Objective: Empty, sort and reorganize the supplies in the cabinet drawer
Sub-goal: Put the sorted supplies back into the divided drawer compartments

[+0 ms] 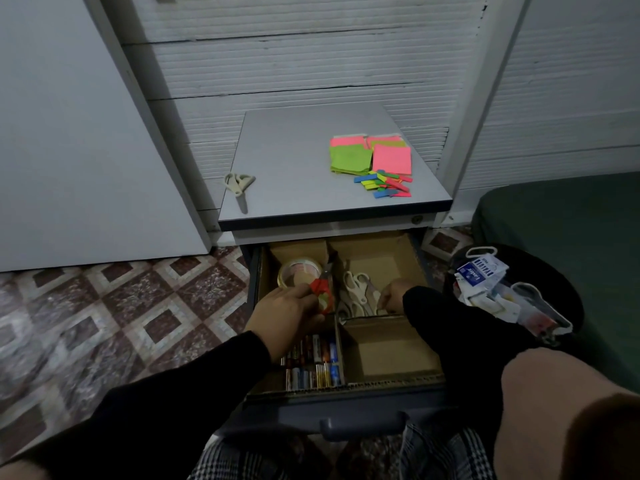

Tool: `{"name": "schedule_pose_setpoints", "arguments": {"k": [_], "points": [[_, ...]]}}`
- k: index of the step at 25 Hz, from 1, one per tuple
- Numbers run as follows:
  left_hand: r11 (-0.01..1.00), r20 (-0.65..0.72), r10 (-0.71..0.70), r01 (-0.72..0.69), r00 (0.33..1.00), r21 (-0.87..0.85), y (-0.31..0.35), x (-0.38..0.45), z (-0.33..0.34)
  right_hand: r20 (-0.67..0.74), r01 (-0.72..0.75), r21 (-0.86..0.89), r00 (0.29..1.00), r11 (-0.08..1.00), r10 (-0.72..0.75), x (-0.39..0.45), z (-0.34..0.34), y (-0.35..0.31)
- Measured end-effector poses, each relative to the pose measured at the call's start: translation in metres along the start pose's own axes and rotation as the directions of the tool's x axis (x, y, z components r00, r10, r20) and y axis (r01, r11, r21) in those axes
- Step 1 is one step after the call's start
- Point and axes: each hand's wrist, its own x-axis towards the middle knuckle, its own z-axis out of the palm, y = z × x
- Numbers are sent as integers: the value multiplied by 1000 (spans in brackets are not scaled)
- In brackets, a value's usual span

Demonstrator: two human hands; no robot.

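Patterned tile floor (104,306) — white walls (69,133)

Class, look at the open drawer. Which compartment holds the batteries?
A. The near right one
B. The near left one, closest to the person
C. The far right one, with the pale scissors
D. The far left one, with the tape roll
B: the batteries lie in rows in the near left compartment of the drawer, below the left hand gripping the red-handled scissors.
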Motion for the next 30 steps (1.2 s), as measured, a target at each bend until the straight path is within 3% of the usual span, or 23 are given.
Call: {"name": "schedule_pose_setpoints", "arguments": {"k": [7,14,18,21,23,26,27,30], "points": [[999,-119,42,-41,992,12,-8,0,-1,-10,-66,-211,998,975,66,-9,-2,-7],[999,-161,53,-52,986,12,-8,-1,0,15,-27,-231,999,973,32,-2,-3,-7],[996,-102,-20,10,995,-93,-7,-3,3,38,48,-26,998,998,-47,0,-2,2],[945,-43,-131,111,990,-308,-3,-1,-2,-146,142,194,983,971,-115,-4,0,4],[782,-51,-296,211,954,-586,3,3,-12,-342,247,275,928,929,-145,-16,-2,4],[328,145,-508,346,849,-879,9,12,-24,-482,395,167,832,903,-275,-47,-9,-3],[174,217,-523,353,824,-919,11,14,-25,-502,446,92,793,890,-345,-57,-12,-6],[-150,363,-523,336,771,-930,13,17,-31,-484,503,-156,712,850,-510,-80,-17,-16]]}}
